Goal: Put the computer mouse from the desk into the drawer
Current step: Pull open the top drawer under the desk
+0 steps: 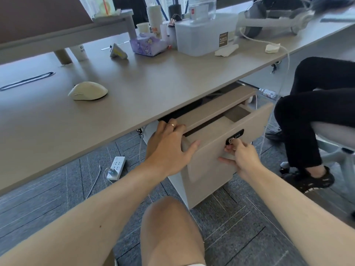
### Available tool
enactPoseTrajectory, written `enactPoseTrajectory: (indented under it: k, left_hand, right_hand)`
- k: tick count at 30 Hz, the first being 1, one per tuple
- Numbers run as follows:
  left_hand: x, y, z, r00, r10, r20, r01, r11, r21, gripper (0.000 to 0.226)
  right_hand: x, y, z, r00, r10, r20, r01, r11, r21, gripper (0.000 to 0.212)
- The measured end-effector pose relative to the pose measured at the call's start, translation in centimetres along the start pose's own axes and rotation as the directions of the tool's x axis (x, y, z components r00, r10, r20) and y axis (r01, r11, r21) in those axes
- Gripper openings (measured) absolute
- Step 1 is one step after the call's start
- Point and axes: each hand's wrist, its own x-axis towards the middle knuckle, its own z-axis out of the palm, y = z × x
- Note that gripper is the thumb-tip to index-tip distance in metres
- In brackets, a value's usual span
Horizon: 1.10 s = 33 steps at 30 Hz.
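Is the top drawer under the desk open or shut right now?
Partly open. The drawer front stands out from the cabinet, showing a gap into its interior, with the left hand on its top edge and the right hand at the lock.

The mouse (88,91) sits on the desk (134,87) off to my left — cream-white, rounded, lying flat on its base, with bare desktop all around it and nothing touching it. The drawer (221,135) is the top one of the beige cabinet under the desk edge, pulled partway out, so I see a slice of its inside at the far right corner. Its front is plain beige with a dark lock panel — it tilts a little in my view.
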Motion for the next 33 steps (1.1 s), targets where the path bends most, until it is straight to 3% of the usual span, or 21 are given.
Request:
enactPoseTrajectory:
  k: [14, 33]
  left_hand:
    - [-0.3, 2.4, -1.3, 0.984, -0.062, 0.170, 0.025, 0.978, 0.209, 0.112]
    - [-0.3, 3.0, -1.2, 0.985, -0.063, 0.162, 0.017, 0.963, 0.271, 0.112]
  right_hand:
    - [-6.6, 0.8, -8.8, 0.998, -0.002, -0.065, 0.002, 1.000, -0.009, 0.019]
    - [-7.7, 1.4, -11.1, 0.997, 0.027, -0.077, -0.024, 0.999, 0.040, 0.018]
